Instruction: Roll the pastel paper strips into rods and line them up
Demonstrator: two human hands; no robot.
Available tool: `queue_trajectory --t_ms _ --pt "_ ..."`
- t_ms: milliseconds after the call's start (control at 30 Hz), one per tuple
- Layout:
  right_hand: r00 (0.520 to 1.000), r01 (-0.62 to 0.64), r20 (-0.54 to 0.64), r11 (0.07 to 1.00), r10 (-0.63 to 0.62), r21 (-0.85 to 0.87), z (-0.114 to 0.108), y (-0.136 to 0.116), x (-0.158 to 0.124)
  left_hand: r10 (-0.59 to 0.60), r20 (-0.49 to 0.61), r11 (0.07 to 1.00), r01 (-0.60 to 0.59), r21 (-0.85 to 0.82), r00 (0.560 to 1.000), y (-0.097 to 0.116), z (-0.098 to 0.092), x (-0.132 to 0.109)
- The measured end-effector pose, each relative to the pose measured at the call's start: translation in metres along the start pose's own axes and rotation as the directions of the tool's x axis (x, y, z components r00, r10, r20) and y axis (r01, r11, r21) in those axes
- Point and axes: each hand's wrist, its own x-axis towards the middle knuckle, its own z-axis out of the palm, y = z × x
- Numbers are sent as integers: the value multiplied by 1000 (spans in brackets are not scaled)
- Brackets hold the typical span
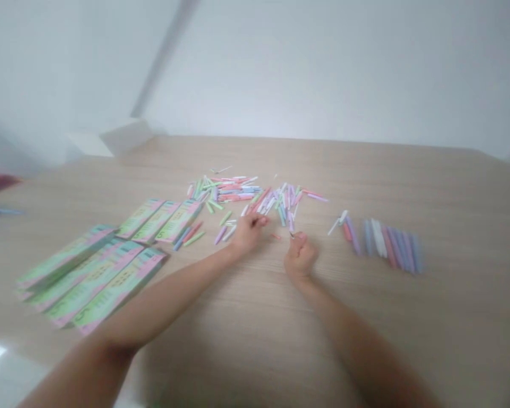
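Note:
My left hand (250,233) is closed in a pinch at the near edge of a scattered pile of slim pastel pen-like pieces (238,191). What its fingertips hold, if anything, is too blurred to tell. Just to the right, my right hand (301,256) makes a fist with the thumb on top. A small dark tip shows above that fist, but the thing inside is hidden. More loose pastel pieces (288,198) in green, pink, purple and white lie beyond both hands. A small reddish bit (276,236) rests on the table between them.
Several long green-and-pink boxes (121,286) lie side by side at left, with shorter-looking ones (159,221) behind. A row of pastel sticks (393,246) lies at right. A white open box (127,136) stands at the back left of the wooden table (450,198).

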Motion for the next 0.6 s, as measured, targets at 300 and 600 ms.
queue_trajectory --t_ms 300,600 --pt "947 232 273 950 -171 -211 -8 -24 -15 -436 342 207 463 -862 832 -1 7 -63" --pt "896 391 333 878 -294 -277 -4 -19 -16 -299 309 157 366 -917 903 -14 7 -65"
